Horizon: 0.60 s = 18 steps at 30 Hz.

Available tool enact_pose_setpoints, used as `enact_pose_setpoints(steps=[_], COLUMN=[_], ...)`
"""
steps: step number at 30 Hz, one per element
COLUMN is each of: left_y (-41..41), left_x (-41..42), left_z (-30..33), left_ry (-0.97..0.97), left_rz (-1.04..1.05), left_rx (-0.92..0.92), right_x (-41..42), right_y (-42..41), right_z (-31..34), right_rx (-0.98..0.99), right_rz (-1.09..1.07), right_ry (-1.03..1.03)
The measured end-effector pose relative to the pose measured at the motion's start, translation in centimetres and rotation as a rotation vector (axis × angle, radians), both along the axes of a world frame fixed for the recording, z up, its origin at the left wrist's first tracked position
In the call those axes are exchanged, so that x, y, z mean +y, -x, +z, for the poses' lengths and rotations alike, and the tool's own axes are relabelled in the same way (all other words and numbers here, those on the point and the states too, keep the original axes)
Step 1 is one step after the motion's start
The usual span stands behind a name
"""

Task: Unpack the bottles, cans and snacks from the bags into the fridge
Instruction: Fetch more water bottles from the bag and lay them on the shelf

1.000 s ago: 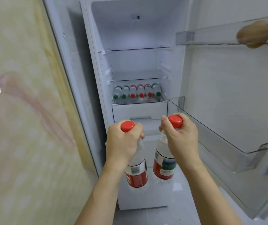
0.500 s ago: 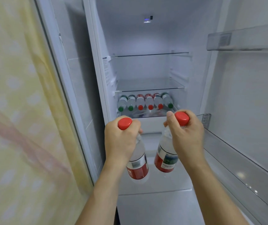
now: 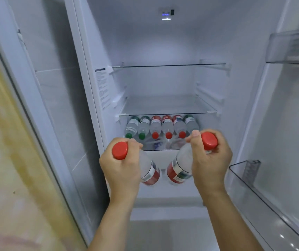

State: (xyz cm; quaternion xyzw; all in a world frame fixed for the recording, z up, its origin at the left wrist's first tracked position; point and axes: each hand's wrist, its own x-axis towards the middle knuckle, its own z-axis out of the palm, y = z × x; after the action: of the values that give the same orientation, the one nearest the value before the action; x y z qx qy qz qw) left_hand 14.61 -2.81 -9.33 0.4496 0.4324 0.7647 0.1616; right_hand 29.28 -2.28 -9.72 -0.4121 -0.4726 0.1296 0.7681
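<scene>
Two bare forearms are seen from below, each ending in a hand. No sleeve, watch, ring or glove is worn on the left hand point(image 3: 121, 171) or on the right hand point(image 3: 210, 160). The nails are cut short and are left unpainted; one thumbnail is shown clearly.
</scene>
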Motion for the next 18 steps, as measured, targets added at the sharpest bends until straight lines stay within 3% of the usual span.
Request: enact_pose_setpoints(steps=[7, 18], left_y=[0.2, 1.3], left_x=[5.9, 17.8], left_z=[-1.7, -3.8], left_ry=[-0.096, -0.273], left_rz=[0.135, 0.089], left_rx=[0.017, 0.096], right_x=[7.0, 17.0], right_y=[0.6, 2.5], right_z=[-1.2, -1.6], right_rx=[0.004, -0.042], right_rz=[0.077, 0.084], right_ry=[-0.149, -0.313])
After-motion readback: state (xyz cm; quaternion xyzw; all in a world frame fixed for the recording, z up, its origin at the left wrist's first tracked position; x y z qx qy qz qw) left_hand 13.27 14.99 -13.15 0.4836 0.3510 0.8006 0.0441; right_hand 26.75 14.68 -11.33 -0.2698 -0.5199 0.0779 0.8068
